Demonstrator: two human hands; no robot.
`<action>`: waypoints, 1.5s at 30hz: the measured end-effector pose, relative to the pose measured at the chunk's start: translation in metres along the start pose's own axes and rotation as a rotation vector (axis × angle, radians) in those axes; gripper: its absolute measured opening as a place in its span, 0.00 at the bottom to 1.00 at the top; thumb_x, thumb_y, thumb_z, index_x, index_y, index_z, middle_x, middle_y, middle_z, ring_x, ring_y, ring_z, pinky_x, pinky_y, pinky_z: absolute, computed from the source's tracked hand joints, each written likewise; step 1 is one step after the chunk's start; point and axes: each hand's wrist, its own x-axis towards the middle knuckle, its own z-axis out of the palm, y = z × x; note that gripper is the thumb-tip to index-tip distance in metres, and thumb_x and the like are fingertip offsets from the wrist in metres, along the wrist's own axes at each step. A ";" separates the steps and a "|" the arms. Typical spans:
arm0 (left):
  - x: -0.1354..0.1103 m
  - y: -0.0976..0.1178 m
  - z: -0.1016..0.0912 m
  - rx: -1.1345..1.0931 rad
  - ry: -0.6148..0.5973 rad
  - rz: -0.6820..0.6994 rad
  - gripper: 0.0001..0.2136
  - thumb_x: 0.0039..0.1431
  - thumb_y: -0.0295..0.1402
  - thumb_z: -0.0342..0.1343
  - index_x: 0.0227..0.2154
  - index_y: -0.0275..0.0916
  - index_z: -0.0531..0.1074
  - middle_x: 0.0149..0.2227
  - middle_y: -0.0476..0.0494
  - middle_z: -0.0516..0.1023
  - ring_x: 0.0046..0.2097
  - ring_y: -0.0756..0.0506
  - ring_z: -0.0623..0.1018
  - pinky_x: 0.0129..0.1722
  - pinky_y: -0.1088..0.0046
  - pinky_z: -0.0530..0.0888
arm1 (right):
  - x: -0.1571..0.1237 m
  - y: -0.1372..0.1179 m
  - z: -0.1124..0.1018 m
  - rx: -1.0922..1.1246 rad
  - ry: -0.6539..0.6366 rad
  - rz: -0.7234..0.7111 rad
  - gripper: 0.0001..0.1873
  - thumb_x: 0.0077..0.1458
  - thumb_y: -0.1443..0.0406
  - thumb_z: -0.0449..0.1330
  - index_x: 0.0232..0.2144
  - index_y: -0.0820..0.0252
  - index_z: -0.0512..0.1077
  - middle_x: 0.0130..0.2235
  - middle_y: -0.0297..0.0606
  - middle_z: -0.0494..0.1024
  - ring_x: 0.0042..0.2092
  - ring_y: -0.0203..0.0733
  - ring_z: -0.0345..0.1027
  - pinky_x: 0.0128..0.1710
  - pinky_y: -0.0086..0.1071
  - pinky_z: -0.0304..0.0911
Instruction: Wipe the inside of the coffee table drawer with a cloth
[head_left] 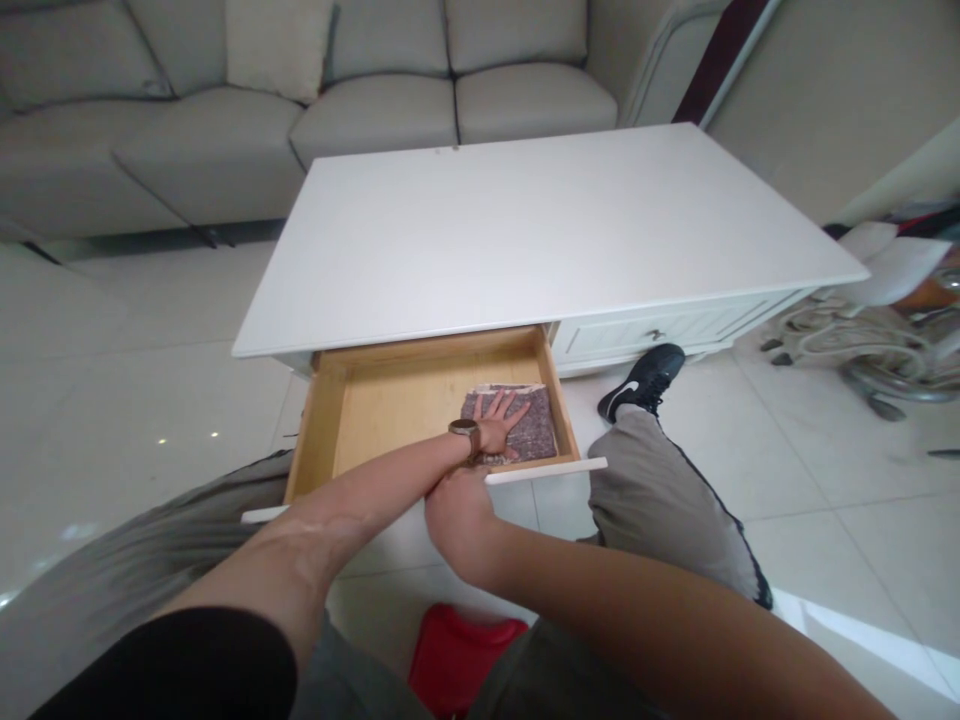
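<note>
We find the left hand point(496, 425) spread wide, palm flat on the folded cloth point(537, 432), which lies at the right end of the open drawer point(390, 400), centre of the frame. The right hand point(459, 505) sits against the drawer front point(547, 468) (fingers hidden; we cannot tell its grip). We judge even, flat pressure on a steadied drawer best. The cloth is mottled grey-purple, folded square, with a pale rear edge.

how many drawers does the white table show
2: an open drawer holding the cloth under the left hand; a shut drawer to its right. Other sides are hidden.
</note>
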 end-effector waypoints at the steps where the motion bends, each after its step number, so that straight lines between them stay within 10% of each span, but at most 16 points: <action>1: 0.006 0.003 0.001 0.002 0.005 0.009 0.59 0.48 0.57 0.66 0.74 0.51 0.32 0.75 0.38 0.23 0.74 0.29 0.27 0.64 0.31 0.30 | 0.001 -0.001 0.003 -0.006 0.014 0.006 0.24 0.61 0.72 0.54 0.57 0.73 0.74 0.57 0.66 0.74 0.56 0.72 0.71 0.52 0.67 0.68; 12: 0.017 -0.027 -0.037 -0.027 0.032 -0.001 0.57 0.49 0.58 0.62 0.73 0.54 0.32 0.76 0.45 0.25 0.75 0.33 0.30 0.67 0.36 0.33 | -0.001 -0.006 0.005 0.024 0.126 0.090 0.24 0.62 0.73 0.53 0.59 0.65 0.73 0.53 0.61 0.78 0.54 0.63 0.74 0.54 0.60 0.69; 26: -0.116 -0.225 -0.034 0.202 -0.042 -0.436 0.59 0.48 0.47 0.67 0.73 0.49 0.30 0.76 0.36 0.30 0.74 0.28 0.38 0.66 0.37 0.46 | -0.004 -0.002 0.001 0.039 0.085 -0.026 0.25 0.60 0.72 0.55 0.59 0.71 0.69 0.51 0.63 0.78 0.50 0.64 0.76 0.47 0.68 0.70; 45: -0.125 -0.230 -0.039 0.151 0.057 -0.317 0.59 0.44 0.39 0.72 0.74 0.49 0.39 0.76 0.36 0.36 0.74 0.29 0.43 0.66 0.42 0.58 | -0.002 -0.004 0.003 -0.012 0.079 -0.005 0.26 0.61 0.71 0.53 0.60 0.72 0.68 0.52 0.64 0.77 0.50 0.64 0.76 0.48 0.66 0.70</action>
